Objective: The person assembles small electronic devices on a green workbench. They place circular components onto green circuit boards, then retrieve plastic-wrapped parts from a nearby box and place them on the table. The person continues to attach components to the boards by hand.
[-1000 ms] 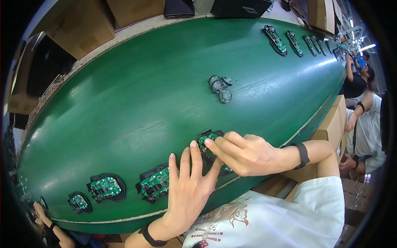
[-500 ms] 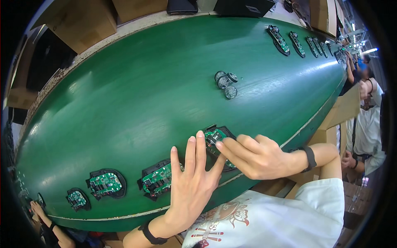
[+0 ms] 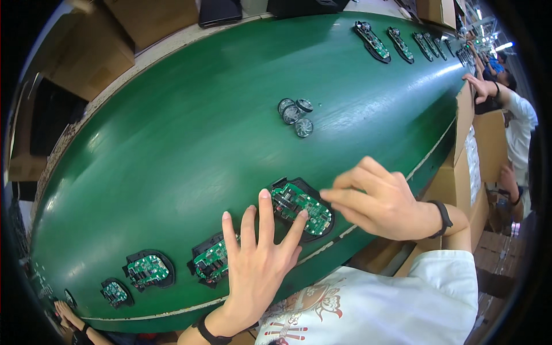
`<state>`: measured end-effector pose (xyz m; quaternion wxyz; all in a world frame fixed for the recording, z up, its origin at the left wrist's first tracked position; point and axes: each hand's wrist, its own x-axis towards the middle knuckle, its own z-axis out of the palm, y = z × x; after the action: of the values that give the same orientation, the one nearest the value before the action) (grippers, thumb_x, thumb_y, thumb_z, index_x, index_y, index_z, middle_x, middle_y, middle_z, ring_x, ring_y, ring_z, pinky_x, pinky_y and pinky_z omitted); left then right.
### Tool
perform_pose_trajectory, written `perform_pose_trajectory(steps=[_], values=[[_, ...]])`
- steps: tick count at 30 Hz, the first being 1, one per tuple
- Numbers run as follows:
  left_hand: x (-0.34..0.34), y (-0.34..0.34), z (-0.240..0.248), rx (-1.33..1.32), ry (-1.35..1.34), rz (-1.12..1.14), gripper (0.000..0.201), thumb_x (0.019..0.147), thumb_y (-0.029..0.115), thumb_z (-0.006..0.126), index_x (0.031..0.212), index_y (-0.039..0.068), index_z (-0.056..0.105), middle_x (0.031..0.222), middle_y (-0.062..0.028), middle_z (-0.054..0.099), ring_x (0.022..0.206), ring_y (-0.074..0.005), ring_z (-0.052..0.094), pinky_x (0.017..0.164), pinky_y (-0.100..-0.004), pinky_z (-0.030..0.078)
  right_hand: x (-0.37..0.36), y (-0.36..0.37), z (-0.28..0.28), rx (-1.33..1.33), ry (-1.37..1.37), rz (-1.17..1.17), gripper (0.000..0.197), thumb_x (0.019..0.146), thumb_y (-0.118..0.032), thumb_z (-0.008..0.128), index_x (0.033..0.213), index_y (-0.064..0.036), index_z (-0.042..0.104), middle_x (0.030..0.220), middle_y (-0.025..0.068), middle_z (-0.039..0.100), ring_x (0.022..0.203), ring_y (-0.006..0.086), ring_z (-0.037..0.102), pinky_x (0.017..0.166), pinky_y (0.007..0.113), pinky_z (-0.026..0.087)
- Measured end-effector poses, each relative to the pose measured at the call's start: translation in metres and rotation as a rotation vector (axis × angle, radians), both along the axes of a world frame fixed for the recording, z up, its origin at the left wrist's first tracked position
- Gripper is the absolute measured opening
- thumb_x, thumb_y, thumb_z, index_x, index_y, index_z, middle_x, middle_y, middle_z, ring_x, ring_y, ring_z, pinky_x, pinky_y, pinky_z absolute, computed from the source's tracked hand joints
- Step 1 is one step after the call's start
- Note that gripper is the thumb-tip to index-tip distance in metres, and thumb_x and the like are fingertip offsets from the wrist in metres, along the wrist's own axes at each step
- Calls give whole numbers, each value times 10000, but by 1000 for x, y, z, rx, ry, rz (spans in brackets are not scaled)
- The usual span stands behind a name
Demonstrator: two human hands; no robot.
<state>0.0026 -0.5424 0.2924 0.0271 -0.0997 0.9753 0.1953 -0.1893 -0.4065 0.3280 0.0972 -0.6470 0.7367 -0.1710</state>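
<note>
A black mouse-shaped base with a green circuit board point(image 3: 315, 213) lies on the green work surface. My left hand point(image 3: 257, 256) is spread flat, its forefinger at the upper left edge of this base and its thumb on the board. A small dark wheel point(image 3: 283, 201) sits in the board near that forefinger. My right hand point(image 3: 379, 201) is off the right side of the base, fingers curled together and slightly blurred; nothing shows between the tips. Partly behind my left hand lies another base with a board point(image 3: 210, 261).
Several loose spoked wheels point(image 3: 291, 114) lie beyond the bases. More boards in bases rest at the left point(image 3: 149, 270) and far right point(image 3: 372, 42). Cardboard boxes point(image 3: 454, 181) stand beside my right arm. Another person's hand point(image 3: 70, 316) is at the lower left, and other people are at the right.
My right hand has drawn back to the right from the board, uncovering it and the wheel. My left thumb now rests on the board. The whole view has shifted slightly.
</note>
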Motion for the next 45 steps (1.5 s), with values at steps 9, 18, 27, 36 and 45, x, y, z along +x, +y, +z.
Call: perform_pose_trajectory(steps=[9,18,27,36,45], values=[[-2,5,0,-20,-53,-32,796,578,297,877,1322,356,600,1508,-265,341,1174,-371,494,1007,-640,380,26,29,-33,-59,-243,-179,164,753,-163,783,889,-101,717,839,-11,590,714,142,509,433,259,415],[-8,4,0,-8,-63,-47,757,591,299,871,1305,340,623,1514,-280,318,1179,-392,477,998,-642,389,34,30,-54,-236,-145,-164,200,661,-96,834,836,-79,739,780,-24,601,631,125,506,388,237,332],[-12,3,1,4,-59,-52,730,603,288,867,1294,322,633,1502,-284,326,1178,-403,472,994,-639,394,23,22,-60,-275,-258,-153,152,628,-68,813,749,-93,725,739,-37,605,631,129,516,390,250,330],[-11,3,-1,-30,-81,-74,726,628,329,860,1311,344,615,1506,-297,324,1195,-402,473,994,-654,386,23,35,-56,-263,-184,-218,233,633,-167,867,831,-129,750,801,-50,633,670,134,515,424,239,360],[-15,1,1,-41,-85,-91,721,633,343,851,1313,359,611,1499,-287,338,1158,-377,494,982,-645,400,28,39,-55,-268,-105,-262,255,629,-154,847,868,-147,758,818,-52,638,692,128,526,438,233,372]])
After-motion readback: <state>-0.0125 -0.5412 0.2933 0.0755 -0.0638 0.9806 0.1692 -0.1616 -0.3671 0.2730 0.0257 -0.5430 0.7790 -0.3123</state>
